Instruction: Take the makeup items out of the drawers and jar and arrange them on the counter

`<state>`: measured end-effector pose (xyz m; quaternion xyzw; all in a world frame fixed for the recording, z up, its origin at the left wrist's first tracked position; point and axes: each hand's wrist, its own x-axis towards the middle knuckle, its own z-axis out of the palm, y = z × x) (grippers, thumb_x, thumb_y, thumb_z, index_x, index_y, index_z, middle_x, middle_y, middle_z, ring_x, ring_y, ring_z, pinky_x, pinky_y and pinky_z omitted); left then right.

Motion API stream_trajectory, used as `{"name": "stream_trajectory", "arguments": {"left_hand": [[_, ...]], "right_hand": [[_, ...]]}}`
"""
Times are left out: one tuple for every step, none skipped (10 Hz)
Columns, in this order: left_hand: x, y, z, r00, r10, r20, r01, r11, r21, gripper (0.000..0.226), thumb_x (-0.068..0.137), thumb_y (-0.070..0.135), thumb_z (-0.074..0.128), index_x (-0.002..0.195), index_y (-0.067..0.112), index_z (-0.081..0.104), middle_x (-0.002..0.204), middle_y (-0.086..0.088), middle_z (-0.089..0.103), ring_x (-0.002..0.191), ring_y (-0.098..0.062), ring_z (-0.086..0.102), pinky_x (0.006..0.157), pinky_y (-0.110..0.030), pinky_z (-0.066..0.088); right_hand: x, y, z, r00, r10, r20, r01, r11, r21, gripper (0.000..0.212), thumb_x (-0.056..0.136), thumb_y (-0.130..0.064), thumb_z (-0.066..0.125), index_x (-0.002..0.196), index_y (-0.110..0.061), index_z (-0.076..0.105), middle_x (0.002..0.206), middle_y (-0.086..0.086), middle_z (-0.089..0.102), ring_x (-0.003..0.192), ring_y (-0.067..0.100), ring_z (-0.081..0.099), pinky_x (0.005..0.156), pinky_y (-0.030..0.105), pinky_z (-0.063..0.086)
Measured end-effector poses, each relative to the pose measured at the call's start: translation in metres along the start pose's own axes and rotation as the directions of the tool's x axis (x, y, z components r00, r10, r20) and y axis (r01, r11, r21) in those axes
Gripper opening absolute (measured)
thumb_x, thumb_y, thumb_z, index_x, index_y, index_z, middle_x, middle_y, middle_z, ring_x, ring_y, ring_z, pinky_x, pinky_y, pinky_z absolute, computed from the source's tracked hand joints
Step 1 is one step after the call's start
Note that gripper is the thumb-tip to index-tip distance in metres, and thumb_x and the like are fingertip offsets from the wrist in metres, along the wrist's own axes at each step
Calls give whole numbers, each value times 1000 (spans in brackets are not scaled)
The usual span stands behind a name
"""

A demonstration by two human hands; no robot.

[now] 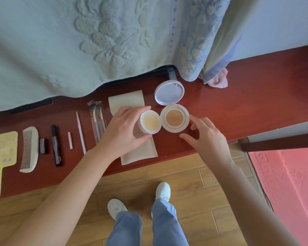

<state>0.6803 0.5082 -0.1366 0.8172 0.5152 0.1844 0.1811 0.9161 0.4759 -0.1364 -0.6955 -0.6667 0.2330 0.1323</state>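
Grips the jar (150,124) in the left hand (124,134), fingers curled round it, over the cloth (140,154) on the counter (238,103). Spreads the right hand (208,139) loose and empty just beside the open compact (175,118), itself next to the jar.

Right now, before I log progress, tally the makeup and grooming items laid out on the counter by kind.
Hand mirror: 1
Comb: 1
Dark block: 1
Stick-shaped items (black pen, pink tube, slim pencil): 3
Brush bundle: 1
Jar, open, gripped by left hand: 1
Compact, open: 1
Total: 9
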Motion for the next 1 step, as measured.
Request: {"name": "stream_trajectory", "arguments": {"left_hand": [[0, 2, -2, 1000, 5, -10, -5, 1000, 10, 71, 69, 37, 78, 130, 15, 49, 124, 0, 60, 114, -19, 45, 96, -34, 37]], "right_hand": [[0, -1, -1, 1000, 3, 4, -3, 1000, -4, 60, 81, -43, 66, 134, -21, 48, 98, -6, 54, 75, 5, 48, 60, 21, 39]]}}
